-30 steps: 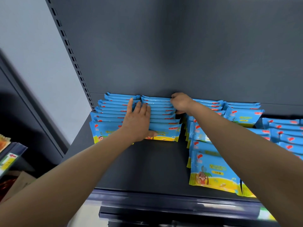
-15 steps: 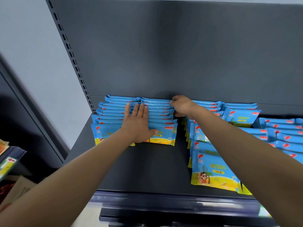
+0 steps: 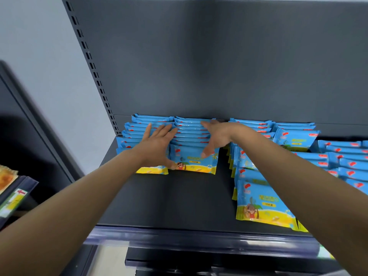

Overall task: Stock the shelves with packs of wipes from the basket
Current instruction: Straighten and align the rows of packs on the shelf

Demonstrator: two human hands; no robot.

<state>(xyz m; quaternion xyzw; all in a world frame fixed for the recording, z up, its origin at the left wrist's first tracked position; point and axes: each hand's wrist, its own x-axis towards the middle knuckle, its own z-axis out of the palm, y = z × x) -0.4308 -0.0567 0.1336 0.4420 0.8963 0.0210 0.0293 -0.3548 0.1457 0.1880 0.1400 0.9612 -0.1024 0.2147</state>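
Wipes packs (image 3: pixel 194 160) lean back in rows, long axis left-right; faces forward.

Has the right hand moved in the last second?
Yes: the right hand has opened and come slightly forward from the back panel, over the row of packs.

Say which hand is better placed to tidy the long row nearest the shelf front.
Likely right: the right hand hovers open beside that long row; the left hand covers the leftmost row.
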